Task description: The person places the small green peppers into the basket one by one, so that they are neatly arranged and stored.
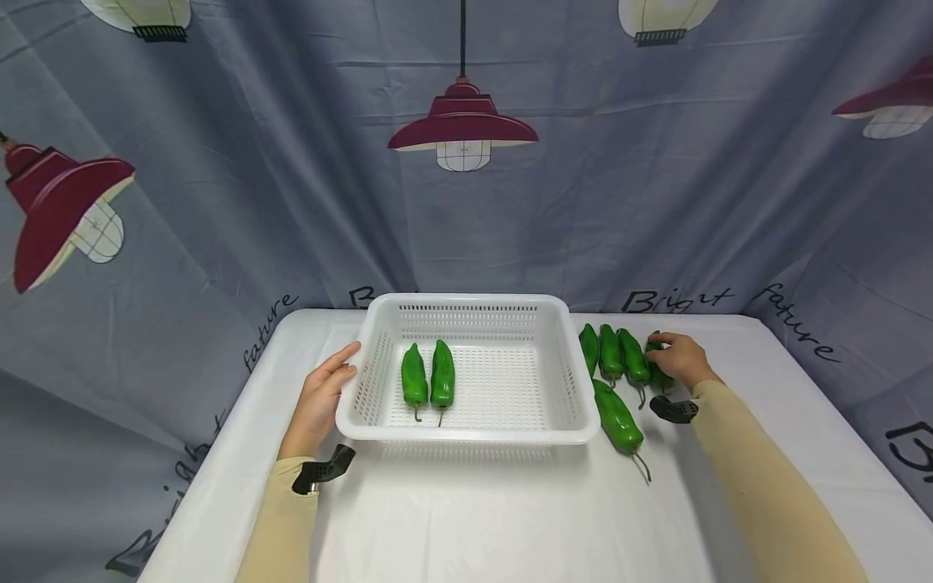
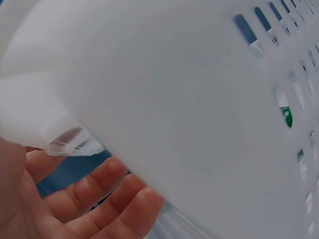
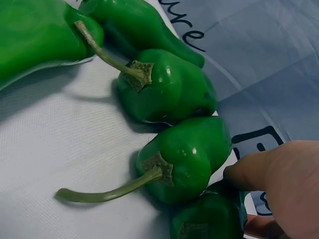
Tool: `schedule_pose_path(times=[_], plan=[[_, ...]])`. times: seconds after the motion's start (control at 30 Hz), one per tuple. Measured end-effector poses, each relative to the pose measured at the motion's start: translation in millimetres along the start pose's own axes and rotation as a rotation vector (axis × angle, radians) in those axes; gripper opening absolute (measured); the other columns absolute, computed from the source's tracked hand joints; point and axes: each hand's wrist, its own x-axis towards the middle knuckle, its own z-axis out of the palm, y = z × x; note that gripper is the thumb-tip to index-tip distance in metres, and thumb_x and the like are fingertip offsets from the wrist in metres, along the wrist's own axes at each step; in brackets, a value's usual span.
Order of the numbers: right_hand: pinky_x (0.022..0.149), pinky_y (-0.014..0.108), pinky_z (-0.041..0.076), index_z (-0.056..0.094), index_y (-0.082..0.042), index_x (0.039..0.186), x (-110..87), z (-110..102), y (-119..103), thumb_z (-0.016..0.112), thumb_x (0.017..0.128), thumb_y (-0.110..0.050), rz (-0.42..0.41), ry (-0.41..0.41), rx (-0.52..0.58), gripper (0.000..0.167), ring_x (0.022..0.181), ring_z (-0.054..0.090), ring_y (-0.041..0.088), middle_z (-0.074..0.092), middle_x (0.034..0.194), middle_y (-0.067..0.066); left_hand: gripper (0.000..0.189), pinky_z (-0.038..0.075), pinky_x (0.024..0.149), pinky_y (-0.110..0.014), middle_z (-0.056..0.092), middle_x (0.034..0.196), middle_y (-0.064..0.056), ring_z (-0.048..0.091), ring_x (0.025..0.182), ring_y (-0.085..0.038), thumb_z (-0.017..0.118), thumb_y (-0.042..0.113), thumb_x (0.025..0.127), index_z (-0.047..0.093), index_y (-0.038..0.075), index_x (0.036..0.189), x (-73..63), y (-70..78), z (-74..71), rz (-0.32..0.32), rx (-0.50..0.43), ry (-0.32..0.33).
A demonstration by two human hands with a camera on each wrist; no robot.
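A white perforated plastic basket (image 1: 466, 436) stands on the table, with two green peppers inside, the left pepper (image 1: 414, 374) and the right pepper (image 1: 442, 374) side by side. My left hand (image 1: 318, 402) is at the basket's left side; in the left wrist view its relaxed fingers (image 2: 134, 204) touch the outer wall below the rim. Right of the basket, my right hand (image 1: 683, 361) pinches the far end of the rightmost green pepper (image 1: 659, 372), which still lies in the row. The right wrist view shows the thumb (image 3: 249, 172) against that dark pepper (image 3: 207, 216), partly cut off by the frame.
Beside the held pepper, more green peppers (image 1: 632, 356) lie in a row along the basket's right side. A larger pepper (image 1: 618, 417) lies nearer me, stem toward the front. The white tablecloth (image 1: 481, 518) extends to the front; a grey printed curtain (image 1: 466, 235) hangs behind.
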Motion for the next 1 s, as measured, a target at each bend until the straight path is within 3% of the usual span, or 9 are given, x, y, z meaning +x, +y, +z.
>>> schedule_pose_path(times=[0.77, 1.0], plan=[[0.113, 0.066, 0.037, 0.038, 0.004, 0.152, -2.9, 6.9, -2.8, 0.054, 0.100, -0.013, 0.019, -0.008, -0.019, 0.057, 0.138, 0.038, 0.056, 0.032, 0.154, 0.040, 0.051, 0.053, 0.091, -0.015, 0.039, 0.159, -0.008, 0.056, 0.116, -0.001, 0.043, 0.013, 0.108, 0.039, 0.014, 0.158, -1.0, 0.3, 0.8, -0.026, -0.004, -0.001], [0.113, 0.068, 0.035, 0.039, 0.006, 0.150, -5.7, 3.2, -5.4, 0.047, 0.099, -0.008, -0.056, -0.005, -0.087, 0.054, 0.140, 0.035, 0.058, 0.035, 0.152, 0.040, 0.051, 0.053, 0.091, -0.014, 0.038, 0.161, -0.007, 0.056, 0.117, 0.000, 0.043, 0.013, 0.108, 0.038, 0.013, 0.158, -0.3, 0.3, 1.5, -0.010, -0.008, 0.000]])
